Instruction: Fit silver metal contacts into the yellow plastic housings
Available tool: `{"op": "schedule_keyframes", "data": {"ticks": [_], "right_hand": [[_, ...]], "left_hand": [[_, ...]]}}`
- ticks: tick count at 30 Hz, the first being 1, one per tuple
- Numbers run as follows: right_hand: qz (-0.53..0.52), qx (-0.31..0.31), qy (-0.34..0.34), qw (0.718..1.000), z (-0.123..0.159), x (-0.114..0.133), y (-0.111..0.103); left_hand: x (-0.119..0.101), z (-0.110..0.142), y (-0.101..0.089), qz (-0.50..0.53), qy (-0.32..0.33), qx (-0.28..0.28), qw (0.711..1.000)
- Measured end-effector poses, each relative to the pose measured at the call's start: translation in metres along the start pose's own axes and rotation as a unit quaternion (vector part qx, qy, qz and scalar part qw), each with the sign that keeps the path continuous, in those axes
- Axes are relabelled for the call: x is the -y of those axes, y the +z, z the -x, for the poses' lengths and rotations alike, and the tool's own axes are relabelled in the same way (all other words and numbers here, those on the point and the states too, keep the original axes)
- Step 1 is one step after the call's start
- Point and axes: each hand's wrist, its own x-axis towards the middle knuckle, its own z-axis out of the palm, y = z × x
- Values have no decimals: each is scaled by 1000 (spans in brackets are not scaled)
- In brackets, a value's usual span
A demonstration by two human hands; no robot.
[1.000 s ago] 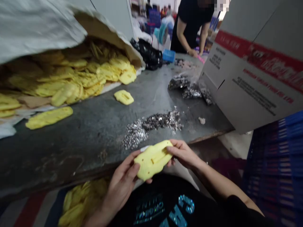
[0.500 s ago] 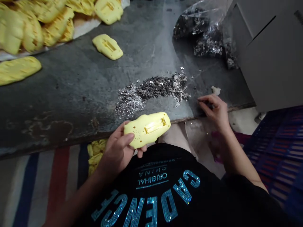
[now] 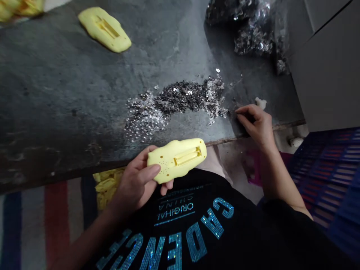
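My left hand (image 3: 140, 174) grips a yellow plastic shell (image 3: 180, 170), thumb on top, at the end with small round holes. A rectangular battery slot faces up in its other half. At the table's front edge on the right, my right hand (image 3: 257, 122) is closed with thumb and index finger pinched; whatever is between the tips is too small to make out. Left of that hand spreads a pile of small metal contact pieces (image 3: 185, 97), with shinier bits (image 3: 144, 118) at its left end.
Another yellow shell (image 3: 105, 30) lies on the grey table (image 3: 56, 93). Clear bags of metal pieces (image 3: 253, 37) stand at the back right. A small white lump (image 3: 261, 102) sits beyond my right hand. Blue crates (image 3: 329, 180) are at the right; more yellow parts (image 3: 108, 185) lie below the table edge.
The view has shifted, so the far yellow shells have slid up and left, mostly out of sight. Both hands keep their grips; the held shell stays at almost the same place.
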Motion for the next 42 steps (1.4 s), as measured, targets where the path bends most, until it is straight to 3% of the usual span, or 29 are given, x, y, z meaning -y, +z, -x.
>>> {"op": "schedule_keyframes", "data": {"ticks": [4,7,13,20,24,27,34,42], "right_hand": [[-38,-53,20,998,9,-6,-12],[-9,-97,22,995,18,-8,-16],[70,-30,-13,997,22,-5,-11],[153,4,-51,987,25,-7,-4],[154,-10,-60,986,32,1,-5],[132,-40,-61,989,22,6,-2],[138,28,-45,989,-17,-1,10],[136,10,14,991,-27,-30,-9]], "left_hand": [[0,-6,1,-5,-13,16,1000],[2,-10,1,4,-17,10,1000],[3,-14,5,8,-22,3,1000],[4,-10,6,-2,-11,9,1000],[6,-9,7,-7,-9,5,1000],[5,-9,10,4,-13,12,1000],[2,-4,11,-8,-22,-1,1000],[4,-3,5,-4,-15,-10,1000]]}}
